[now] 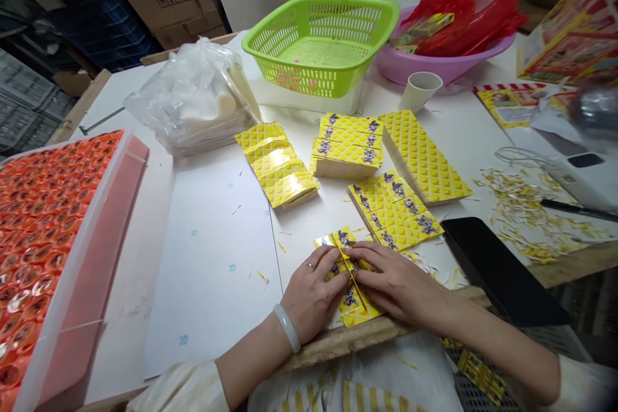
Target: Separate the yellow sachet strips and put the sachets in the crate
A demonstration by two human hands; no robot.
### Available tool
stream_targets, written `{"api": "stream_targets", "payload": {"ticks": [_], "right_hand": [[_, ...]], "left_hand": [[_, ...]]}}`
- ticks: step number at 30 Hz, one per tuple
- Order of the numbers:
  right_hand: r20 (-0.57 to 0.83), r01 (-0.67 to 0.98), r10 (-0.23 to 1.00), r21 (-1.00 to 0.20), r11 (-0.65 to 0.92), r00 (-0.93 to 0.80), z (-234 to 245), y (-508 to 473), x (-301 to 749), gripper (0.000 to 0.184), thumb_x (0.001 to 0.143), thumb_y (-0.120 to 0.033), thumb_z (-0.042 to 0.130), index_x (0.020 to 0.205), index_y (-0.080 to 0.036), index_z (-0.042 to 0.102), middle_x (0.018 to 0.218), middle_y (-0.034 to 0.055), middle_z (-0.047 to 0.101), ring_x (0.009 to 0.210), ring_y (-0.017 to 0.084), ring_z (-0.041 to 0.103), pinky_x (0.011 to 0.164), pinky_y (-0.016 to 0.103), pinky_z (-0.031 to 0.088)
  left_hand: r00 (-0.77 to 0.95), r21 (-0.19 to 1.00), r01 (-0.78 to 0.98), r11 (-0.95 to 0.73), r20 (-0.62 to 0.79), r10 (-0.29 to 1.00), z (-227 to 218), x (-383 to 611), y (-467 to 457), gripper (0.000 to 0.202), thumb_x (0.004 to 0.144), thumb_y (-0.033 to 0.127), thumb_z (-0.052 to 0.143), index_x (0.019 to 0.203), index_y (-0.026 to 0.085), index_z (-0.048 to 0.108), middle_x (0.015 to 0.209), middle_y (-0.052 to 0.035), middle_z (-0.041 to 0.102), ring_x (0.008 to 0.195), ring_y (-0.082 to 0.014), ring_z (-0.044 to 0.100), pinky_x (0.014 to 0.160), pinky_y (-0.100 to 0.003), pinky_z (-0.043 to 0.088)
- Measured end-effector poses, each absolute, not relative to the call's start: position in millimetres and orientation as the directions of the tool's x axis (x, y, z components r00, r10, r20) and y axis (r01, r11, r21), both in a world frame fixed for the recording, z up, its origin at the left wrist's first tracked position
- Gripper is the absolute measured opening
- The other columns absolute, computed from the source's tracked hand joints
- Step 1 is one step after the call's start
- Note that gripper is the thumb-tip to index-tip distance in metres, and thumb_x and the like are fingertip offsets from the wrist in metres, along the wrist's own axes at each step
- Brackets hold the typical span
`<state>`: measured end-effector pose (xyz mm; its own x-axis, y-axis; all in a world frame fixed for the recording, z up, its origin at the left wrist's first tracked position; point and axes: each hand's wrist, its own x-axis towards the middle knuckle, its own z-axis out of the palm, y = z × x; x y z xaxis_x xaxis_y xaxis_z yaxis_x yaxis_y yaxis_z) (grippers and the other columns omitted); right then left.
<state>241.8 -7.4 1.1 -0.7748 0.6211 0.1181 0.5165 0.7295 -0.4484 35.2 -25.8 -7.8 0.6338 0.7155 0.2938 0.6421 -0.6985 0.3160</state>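
At the front edge of the table, a yellow printed card sheet (355, 317) with small cartoon figures lies between my two hands. My left hand (313, 290), with a ring and a pale bangle at its wrist, grips the left part with curled fingers. From the other side my right hand (398, 280) holds the sheet, fingertips at a raised fold or cut line near its middle. The palms hide part of it. Just beyond lie a cartoon-printed stack (393, 209), a thicker stack (347, 145), a yellow patterned stack (277, 164) and a long patterned stack (425, 158).
Orange round pieces fill a clear bin (103, 251) at left. Behind are a plastic bag (193, 93), green basket (321, 64), purple basin (447, 64) and paper cup (420, 90). At right lie a black phone-like slab (502, 270), paper scraps (524, 212) and a black pen (579, 208).
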Motion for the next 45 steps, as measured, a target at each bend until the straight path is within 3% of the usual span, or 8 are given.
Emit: {"api": "stream_targets", "payload": {"ticks": [6, 17, 24, 27, 31, 35, 42, 45], "right_hand": [[0.187, 0.450, 0.586, -0.474, 0.756, -0.788, -0.8, -7.7, 245.5, 0.020, 0.086, -0.013, 0.045, 0.095, -0.018, 0.062, 0.130, 0.0136, 0.051, 0.124, 0.025, 0.043, 0.101, 0.047, 0.042], [0.118, 0.428, 0.603, -0.599, 0.677, -0.789, 11.9, -6.7, 244.9, 0.026, 0.088, -0.012, 0.042, 0.106, -0.018, 0.061, 0.133, 0.0117, 0.048, 0.125, 0.020, 0.044, 0.103, 0.037, 0.040], [0.175, 0.448, 0.666, -0.615, 0.649, -0.725, 13.1, -12.9, 240.3, 0.022, 0.086, -0.011, 0.047, 0.101, -0.019, 0.060, 0.119, 0.0082, 0.057, 0.112, 0.017, 0.054, 0.095, 0.033, 0.046], [0.227, 0.496, 0.735, -0.608, 0.620, -0.640, 13.9, -12.2, 236.1, 0.013, 0.083, -0.012, 0.050, 0.090, -0.018, 0.060, 0.113, 0.0090, 0.059, 0.109, 0.019, 0.056, 0.092, 0.034, 0.047], [0.336, 0.526, 0.774, -0.584, 0.618, -0.537, 26.8, -14.4, 218.4, 0.013, 0.083, -0.014, 0.051, 0.093, -0.018, 0.058, 0.112, 0.0106, 0.059, 0.110, 0.021, 0.055, 0.093, 0.039, 0.046], [0.474, 0.484, 0.689, -0.492, 0.724, -0.549, 58.8, -31.0, 202.6, 0.016, 0.083, -0.015, 0.048, 0.094, -0.020, 0.060, 0.114, 0.0098, 0.059, 0.110, 0.021, 0.053, 0.094, 0.040, 0.045], [0.443, 0.471, 0.626, -0.416, 0.778, -0.642, 93.5, -73.0, 221.1, 0.062, 0.068, -0.037, 0.070, 0.123, -0.017, 0.049, 0.136, 0.0183, 0.044, 0.129, 0.030, 0.039, 0.103, 0.048, 0.039], [0.443, 0.530, 0.667, -0.404, 0.745, -0.600, 91.4, -88.6, 231.5, 0.050, 0.077, -0.040, 0.066, 0.121, -0.021, 0.052, 0.139, 0.0155, 0.044, 0.130, 0.028, 0.039, 0.103, 0.045, 0.042]], "left_hand": [[0.724, 0.170, 0.600, -0.782, 0.301, 0.620, -7.2, 38.3, -26.3, 0.015, 0.085, 0.010, 0.046, 0.090, 0.010, 0.061, 0.110, -0.0178, 0.054, 0.118, -0.0293, 0.046, 0.097, -0.044, 0.048], [0.700, 0.184, 0.628, -0.756, 0.290, 0.652, -12.7, 38.0, -25.4, 0.011, 0.088, 0.016, 0.050, 0.089, 0.013, 0.061, 0.114, -0.0154, 0.052, 0.120, -0.0274, 0.044, 0.094, -0.043, 0.049], [0.522, 0.551, 0.585, -0.596, 0.307, 0.796, -10.5, 26.3, -33.1, 0.028, 0.084, 0.023, 0.057, 0.112, 0.020, 0.056, 0.123, -0.0120, 0.046, 0.119, -0.0248, 0.044, 0.098, -0.046, 0.045], [0.230, 0.755, 0.541, -0.371, 0.292, 0.929, -12.9, 15.0, -39.5, 0.043, 0.084, 0.032, 0.057, 0.123, 0.018, 0.046, 0.130, -0.0161, 0.040, 0.122, -0.0277, 0.042, 0.098, -0.051, 0.041], [0.174, 0.987, 0.092, 0.128, -0.143, 0.974, -2.5, 7.9, -46.8, 0.065, 0.075, 0.050, 0.067, 0.124, 0.016, 0.041, 0.111, -0.0147, 0.055, 0.094, -0.0232, 0.060, 0.081, -0.040, 0.050], [0.486, 0.831, -0.260, 0.491, -0.327, 0.810, 24.6, 10.2, -56.4, 0.056, 0.069, 0.038, 0.075, 0.114, 0.016, 0.050, 0.094, -0.0110, 0.066, 0.077, -0.0215, 0.067, 0.069, -0.031, 0.050], [0.593, 0.708, -0.463, 0.533, -0.199, 0.780, 56.0, 16.6, -77.6, 0.030, 0.071, 0.018, 0.069, 0.100, 0.013, 0.062, 0.078, -0.0055, 0.066, 0.043, -0.0045, 0.050, 0.043, -0.014, 0.037], [0.693, 0.668, -0.457, 0.588, -0.146, 0.706, 55.4, 23.3, -87.7, 0.030, 0.076, 0.022, 0.063, 0.106, 0.015, 0.061, 0.069, -0.0013, 0.063, 0.033, -0.0014, 0.037, 0.035, -0.014, 0.030]]}}
